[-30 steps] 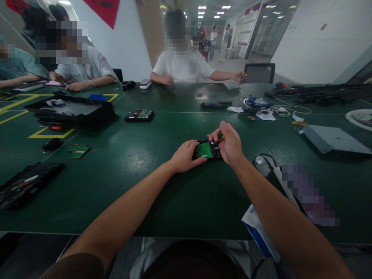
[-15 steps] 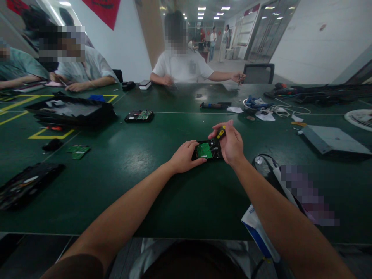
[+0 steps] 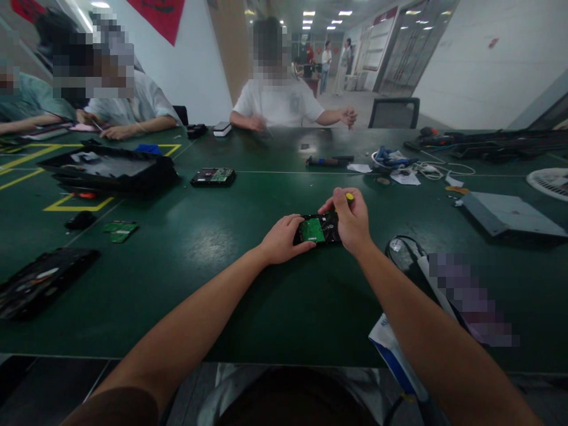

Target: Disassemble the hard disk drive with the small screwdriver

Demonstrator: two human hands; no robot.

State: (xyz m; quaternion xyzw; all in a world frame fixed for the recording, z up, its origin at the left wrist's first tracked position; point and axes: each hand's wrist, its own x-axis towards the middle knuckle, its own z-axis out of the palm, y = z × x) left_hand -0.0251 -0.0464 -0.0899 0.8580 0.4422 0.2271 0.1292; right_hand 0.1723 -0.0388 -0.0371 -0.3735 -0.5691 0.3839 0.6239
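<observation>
A black hard drive with a green circuit board (image 3: 313, 229) lies flat on the green table in front of me. My left hand (image 3: 283, 238) grips its left end, thumb along the near edge and fingers along the far edge. In my right hand (image 3: 352, 222) is a screwdriver (image 3: 350, 199) with a yellow and black handle, held upright over the drive's right end. The fingers wrap most of the handle, and the screwdriver's tip is hidden behind my hand.
Another hard drive (image 3: 213, 176) lies further off. Left are a black plastic tray (image 3: 110, 168), loose green boards (image 3: 120, 231) and a black part (image 3: 42, 281). A grey metal box (image 3: 512, 216) and a cable (image 3: 406, 238) lie right. A person (image 3: 277, 100) sits opposite.
My right hand has turned the screwdriver, so its handle now stands more upright with the end showing above my thumb. My left hand and the hard drive have stayed put.
</observation>
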